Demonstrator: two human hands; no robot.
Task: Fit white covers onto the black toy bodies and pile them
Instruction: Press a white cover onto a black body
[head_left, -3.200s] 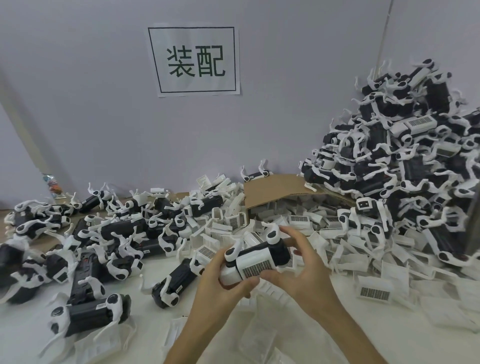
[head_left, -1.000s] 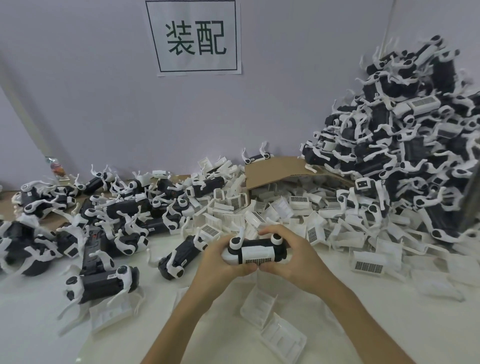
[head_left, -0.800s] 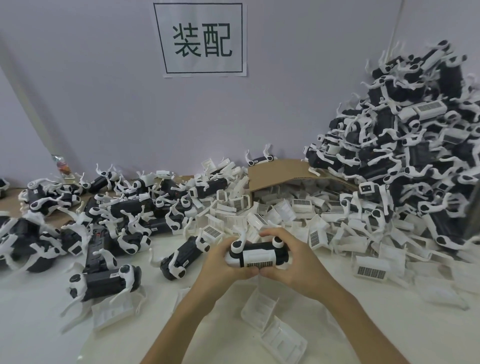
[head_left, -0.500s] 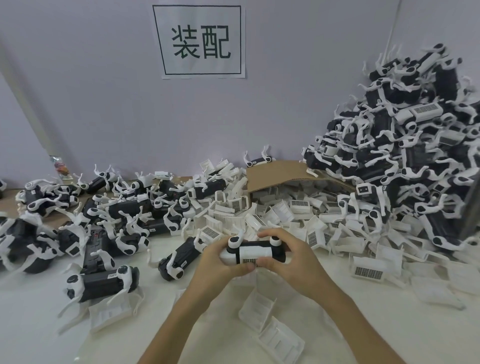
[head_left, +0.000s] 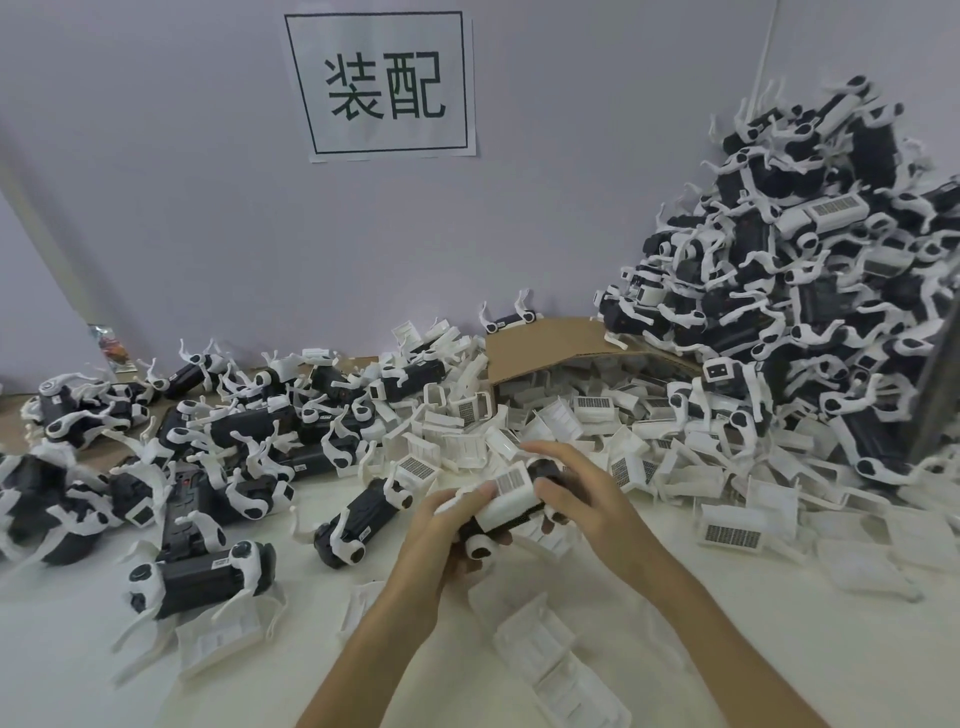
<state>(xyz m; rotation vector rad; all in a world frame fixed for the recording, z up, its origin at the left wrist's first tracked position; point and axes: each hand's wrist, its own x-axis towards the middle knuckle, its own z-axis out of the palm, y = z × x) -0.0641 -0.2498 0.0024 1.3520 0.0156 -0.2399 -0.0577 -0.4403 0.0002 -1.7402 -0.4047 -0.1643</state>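
Left hand (head_left: 437, 535) and right hand (head_left: 587, 499) are both clamped on one black toy body (head_left: 498, 525), held just above the tabletop (head_left: 691, 597) in front of the person. A white cover (head_left: 511, 488) sits on the side turned up towards the camera, its barcode label showing. The toy's long axis runs roughly left to right, with the right end tipped a little up and away. Curled fingers hide both ends, so I cannot tell which end is the front, nor whether the cover is seated all the way. Of the legs, only one white joint with a dark centre shows below, between the two hands.

Loose white covers (head_left: 550, 421) spill out of a tipped cardboard box (head_left: 545, 343) just beyond the hands, and a few more lie blurred at the near edge. Uncovered black bodies (head_left: 244, 436) with white legs are scattered across the left of the tabletop, some cut off by the frame edge. A tall heap of toys (head_left: 831, 270) leans against the wall on the right; its far side runs out of view, and a dark post (head_left: 941, 395) hides part of its foot. A paper sign (head_left: 384, 83) with two printed characters hangs on the wall.
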